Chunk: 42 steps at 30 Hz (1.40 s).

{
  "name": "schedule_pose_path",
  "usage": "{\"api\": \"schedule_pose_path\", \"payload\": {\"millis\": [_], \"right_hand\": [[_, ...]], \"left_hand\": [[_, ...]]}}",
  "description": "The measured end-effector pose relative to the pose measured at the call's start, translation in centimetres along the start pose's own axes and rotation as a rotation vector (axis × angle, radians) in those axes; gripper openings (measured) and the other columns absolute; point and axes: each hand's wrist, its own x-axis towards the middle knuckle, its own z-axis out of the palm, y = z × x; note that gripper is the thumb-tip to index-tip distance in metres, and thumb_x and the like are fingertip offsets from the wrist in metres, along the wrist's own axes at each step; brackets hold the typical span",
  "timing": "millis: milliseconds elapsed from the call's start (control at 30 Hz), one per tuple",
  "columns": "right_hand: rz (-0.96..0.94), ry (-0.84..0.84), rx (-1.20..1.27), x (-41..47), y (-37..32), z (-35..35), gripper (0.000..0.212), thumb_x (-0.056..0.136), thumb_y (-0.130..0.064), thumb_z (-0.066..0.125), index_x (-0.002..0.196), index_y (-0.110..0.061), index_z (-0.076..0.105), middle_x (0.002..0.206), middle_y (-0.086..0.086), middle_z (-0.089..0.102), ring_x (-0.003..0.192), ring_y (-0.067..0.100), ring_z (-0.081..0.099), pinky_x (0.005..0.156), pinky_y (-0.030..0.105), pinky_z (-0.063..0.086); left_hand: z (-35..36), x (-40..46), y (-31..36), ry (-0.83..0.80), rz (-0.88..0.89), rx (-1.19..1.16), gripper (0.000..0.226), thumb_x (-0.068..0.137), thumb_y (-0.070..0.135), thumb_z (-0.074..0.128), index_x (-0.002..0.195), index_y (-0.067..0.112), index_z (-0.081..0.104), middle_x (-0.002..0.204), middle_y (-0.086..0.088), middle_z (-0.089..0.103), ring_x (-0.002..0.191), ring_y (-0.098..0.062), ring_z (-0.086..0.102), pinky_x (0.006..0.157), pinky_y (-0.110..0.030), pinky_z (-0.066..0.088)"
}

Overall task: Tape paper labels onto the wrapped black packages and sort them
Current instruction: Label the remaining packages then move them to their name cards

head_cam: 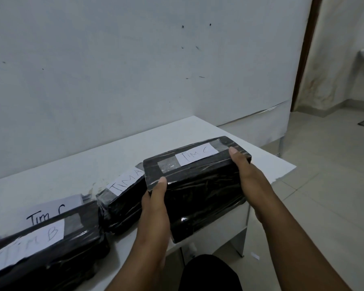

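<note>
The pale, scuffed wall (114, 70) closes off the far side, and the white worktop (82, 164) runs against it, its smooth matte face bare along the back strip and out to the far right corner, where the edge drops to a tiled floor (324, 196) with open room on the right. Nearest on the left lies a big black package (51, 255), shiny with crinkled wrap, its top bearing a white paper label (29, 242) that reads "Tim B" under a clear tape strip. Just behind it a loose paper sheet (51, 208) marked "Tim C" lies flat on the worktop. Beside these sits a smaller black package (122, 206) labelled "Tim A", close to the front edge. The held package (198, 185), a rounded-cornered block in glossy film, is over the worktop's front right edge, tilted with its near face toward the camera; its "Tim C" label (195, 154) is taped along the top. The left hand (156, 206) clasps its left end, thumb on the top edge; the right hand (248, 171) clasps the right end, so each grip is closed around this package
</note>
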Motion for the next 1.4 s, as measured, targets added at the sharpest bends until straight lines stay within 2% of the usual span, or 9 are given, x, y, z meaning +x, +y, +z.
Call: {"api": "schedule_pose_path", "payload": {"millis": [100, 267, 400, 600, 767, 867, 967, 1233, 1400], "right_hand": [[0.009, -0.028, 0.055, 0.0, 0.0, 0.0, 0.071, 0.083, -0.080, 0.050, 0.138, -0.036, 0.053, 0.125, -0.004, 0.058, 0.115, 0.022, 0.056, 0.094, 0.040, 0.041], [0.021, -0.005, 0.119, 0.1, -0.2, -0.3, 0.071, 0.084, -0.075, 0.054, 0.140, -0.031, 0.054, 0.126, 0.001, 0.061, 0.113, 0.024, 0.059, 0.094, 0.043, 0.045], [0.021, 0.027, 0.129, -0.1, -0.7, -0.9, 0.074, 0.082, -0.077, 0.055, 0.139, -0.029, 0.055, 0.128, 0.003, 0.063, 0.113, 0.026, 0.060, 0.103, 0.051, 0.047], [-0.084, 0.021, 0.214, -2.0, -4.3, -2.1, 0.043, 0.085, -0.070, 0.058, 0.104, -0.032, 0.064, 0.110, -0.001, 0.070, 0.103, 0.020, 0.065, 0.089, 0.043, 0.049], [-0.208, -0.042, 0.295, -4.3, -9.0, -0.7, 0.053, 0.081, -0.068, 0.067, 0.116, -0.028, 0.072, 0.106, -0.007, 0.078, 0.102, 0.016, 0.072, 0.087, 0.039, 0.054], [-0.259, -0.123, 0.287, -5.8, -11.6, 1.9, 0.049, 0.081, -0.065, 0.068, 0.112, -0.027, 0.075, 0.103, -0.008, 0.079, 0.099, 0.014, 0.074, 0.088, 0.040, 0.056], [-0.287, -0.226, 0.275, -7.7, -13.9, 5.6, 0.039, 0.084, -0.060, 0.069, 0.102, -0.026, 0.077, 0.096, -0.009, 0.080, 0.092, 0.011, 0.076, 0.081, 0.035, 0.055], [-0.297, -0.572, 0.265, -13.4, -17.6, 19.0, 0.029, 0.088, -0.051, 0.069, 0.101, -0.025, 0.075, 0.079, -0.012, 0.078, 0.068, 0.004, 0.074, 0.077, 0.032, 0.054], [-0.291, -0.713, 0.259, -16.5, -18.9, 27.4, 0.025, 0.089, -0.049, 0.067, 0.101, -0.029, 0.075, 0.082, -0.013, 0.079, 0.071, 0.003, 0.075, 0.076, 0.031, 0.053]], "left_hand": [[0.0, 0.1, 0.3, -0.030, -0.025, -0.026, 0.060, 0.090, 0.067, 0.052, 0.143, 0.041, 0.051, 0.144, 0.008, 0.056, 0.136, -0.020, 0.048, 0.100, -0.039, 0.031], [0.4, -0.1, 1.1, -0.046, -0.031, -0.001, 0.094, 0.060, 0.082, 0.054, 0.145, 0.041, 0.048, 0.147, 0.006, 0.055, 0.138, -0.021, 0.047, 0.105, -0.043, 0.033], [0.9, -0.9, 1.9, -0.086, -0.017, 0.000, 0.080, 0.078, 0.076, 0.052, 0.149, 0.039, 0.044, 0.151, 0.005, 0.050, 0.140, -0.022, 0.044, 0.105, -0.044, 0.034], [0.7, -2.3, 4.5, -0.093, 0.081, -0.001, 0.096, 0.060, 0.084, 0.053, 0.145, 0.040, 0.049, 0.145, 0.004, 0.058, 0.134, -0.024, 0.053, 0.113, -0.054, 0.038], [-1.9, -3.5, 8.4, -0.054, 0.197, -0.005, 0.041, 0.094, 0.062, 0.047, 0.114, 0.033, 0.070, 0.096, 0.003, 0.080, 0.083, -0.015, 0.076, 0.068, -0.034, 0.059], [-5.2, -4.1, 10.9, -0.010, 0.270, -0.024, 0.034, 0.100, 0.050, 0.044, 0.098, 0.032, 0.072, 0.075, 0.012, 0.078, 0.059, 0.000, 0.071, 0.058, -0.026, 0.052], [-9.8, -4.6, 13.1, 0.078, 0.331, -0.031, 0.030, 0.100, 0.048, 0.045, 0.097, 0.032, 0.071, 0.073, 0.014, 0.076, 0.068, -0.002, 0.071, 0.068, -0.031, 0.047], [-25.5, -5.7, 16.6, 0.387, 0.424, -0.022, 0.074, 0.072, 0.062, 0.052, 0.134, 0.022, 0.056, 0.113, -0.005, 0.070, 0.095, -0.021, 0.066, 0.072, -0.037, 0.049], [-34.4, -6.6, 17.7, 0.498, 0.491, 0.024, 0.036, 0.090, 0.052, 0.051, 0.110, 0.028, 0.069, 0.089, 0.005, 0.076, 0.082, -0.018, 0.067, 0.073, -0.036, 0.051]]}}
